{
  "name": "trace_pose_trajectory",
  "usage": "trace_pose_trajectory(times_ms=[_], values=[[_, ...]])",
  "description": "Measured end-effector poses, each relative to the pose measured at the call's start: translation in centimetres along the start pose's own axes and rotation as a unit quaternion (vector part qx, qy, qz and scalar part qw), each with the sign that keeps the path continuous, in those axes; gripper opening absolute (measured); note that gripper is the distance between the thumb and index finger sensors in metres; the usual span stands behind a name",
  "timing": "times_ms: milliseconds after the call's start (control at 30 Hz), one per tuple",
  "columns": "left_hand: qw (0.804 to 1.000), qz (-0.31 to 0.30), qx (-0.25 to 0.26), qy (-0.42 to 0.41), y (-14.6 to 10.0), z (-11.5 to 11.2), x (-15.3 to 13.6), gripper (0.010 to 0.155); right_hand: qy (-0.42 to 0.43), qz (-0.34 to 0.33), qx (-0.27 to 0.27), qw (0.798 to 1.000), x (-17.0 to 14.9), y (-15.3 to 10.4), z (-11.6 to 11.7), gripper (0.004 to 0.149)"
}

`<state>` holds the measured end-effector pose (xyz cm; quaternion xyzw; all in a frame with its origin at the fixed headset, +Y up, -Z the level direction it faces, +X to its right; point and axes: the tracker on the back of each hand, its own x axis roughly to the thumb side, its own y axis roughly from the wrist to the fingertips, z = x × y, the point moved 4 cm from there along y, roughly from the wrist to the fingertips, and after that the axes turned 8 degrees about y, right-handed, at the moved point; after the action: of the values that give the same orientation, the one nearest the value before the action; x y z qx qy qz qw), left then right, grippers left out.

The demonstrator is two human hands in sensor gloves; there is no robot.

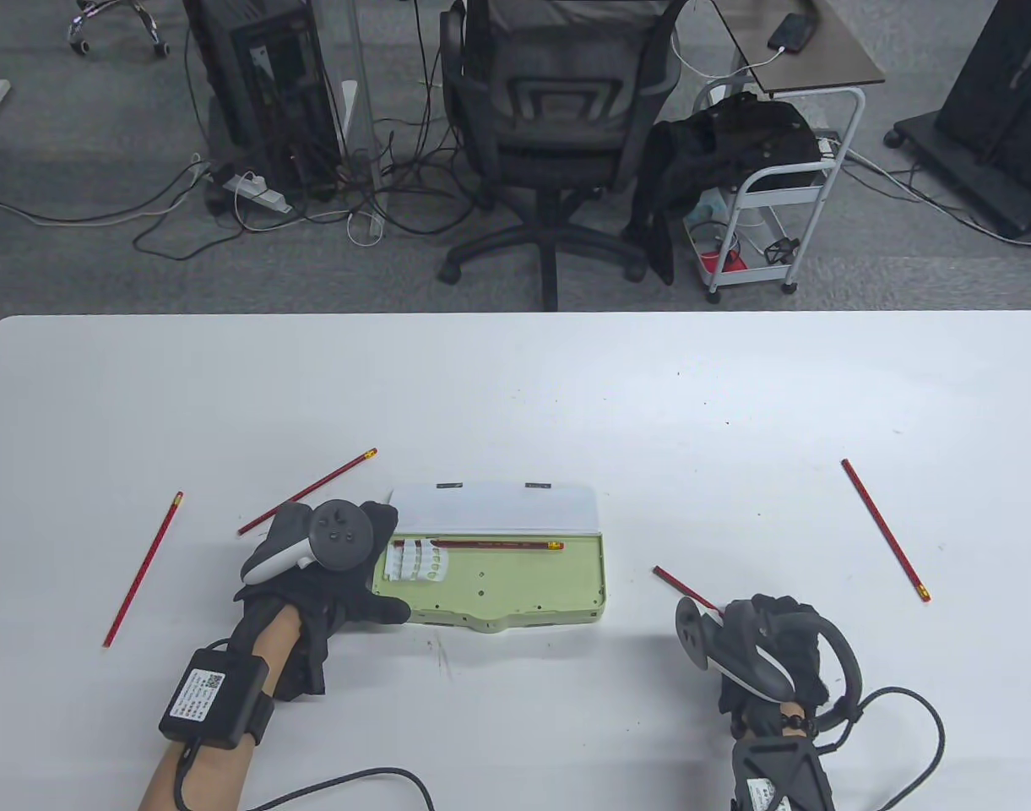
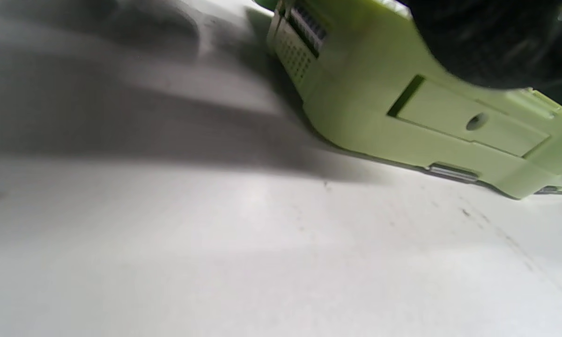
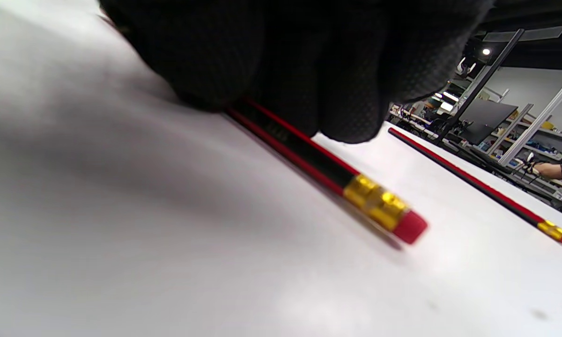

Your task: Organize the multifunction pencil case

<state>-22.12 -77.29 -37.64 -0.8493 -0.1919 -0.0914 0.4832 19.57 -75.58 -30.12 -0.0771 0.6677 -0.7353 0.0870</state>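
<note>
Item: green pencil case (image 1: 515, 583), lid up, lying on the white surface (image 1: 566, 397) directly beside the left hand (image 1: 325, 574). One red pencil (image 1: 498, 545) already sits along its far edge, by a white ribbed insert (image 1: 415, 561).

Left hand: fingers spread along the case's near-left corner, thumb at the front edge, steadying it. Whether it truly grips cannot be told.

Right hand: (image 1: 764, 650) fingers curled down over a loose pencil (image 3: 328, 171) lying on the surface; pinching or about to, the contact hidden by the glove.

Loose stock: a pencil beyond the right hand, to its outer side (image 1: 885, 529); two beyond and outward of the left hand (image 1: 308, 492), (image 1: 143, 568).

Risks, judged:
- The round pencil may roll or slip from the gloved fingertips if the pinch lands off-centre.
- Carried in at an angle, its tip could catch the case rim or knock the stored pencil.
- If the left hand eases off, the light case may skid.

View differences: the right wrist view alone shows the gold ferrule and red eraser clear of the fingers; the table view hides that end under the hand. The left wrist view alone shows the case's outer side wall with a recessed panel; the table view alone shows the interior.
</note>
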Motion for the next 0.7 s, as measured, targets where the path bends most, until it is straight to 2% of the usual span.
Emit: trace_pose_trajectory(times_ms=[200,433,700], values=[[1.000,0.000,-0.001,0.000,0.0,0.0,0.0,0.119,-0.007,0.004,0.018,1.000,0.2,0.1,0.3,0.043],[1.000,0.002,-0.003,0.002,0.0,0.0,0.0,0.119,0.006,0.008,0.014,1.000,0.0,0.0,0.3,0.044],[1.000,0.002,-0.003,0.003,0.0,0.0,0.1,0.119,0.035,0.018,-0.035,0.999,0.3,-0.3,-1.3,0.043]])
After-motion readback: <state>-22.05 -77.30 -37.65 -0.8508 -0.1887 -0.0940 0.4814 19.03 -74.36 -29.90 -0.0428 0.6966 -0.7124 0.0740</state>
